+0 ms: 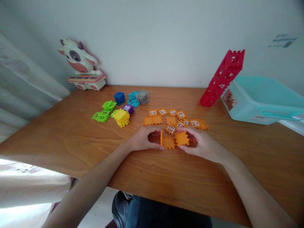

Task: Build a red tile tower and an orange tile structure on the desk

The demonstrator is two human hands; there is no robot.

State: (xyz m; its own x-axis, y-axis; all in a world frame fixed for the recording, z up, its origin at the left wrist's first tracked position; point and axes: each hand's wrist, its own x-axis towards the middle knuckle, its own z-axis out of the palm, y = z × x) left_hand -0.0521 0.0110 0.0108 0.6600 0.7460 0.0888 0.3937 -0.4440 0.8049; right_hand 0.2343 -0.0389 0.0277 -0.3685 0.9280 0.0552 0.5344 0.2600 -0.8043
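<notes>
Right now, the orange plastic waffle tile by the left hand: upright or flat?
Upright: the orange waffle tile shows edge-on beside the left hand.

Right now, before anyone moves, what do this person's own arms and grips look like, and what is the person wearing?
The left forearm and right forearm are bare, with no sleeves showing. The left grip and right grip have no gloves, and no rings, watch or markings can be seen. Below the table, blue jeans and a dark shoe show.
</notes>
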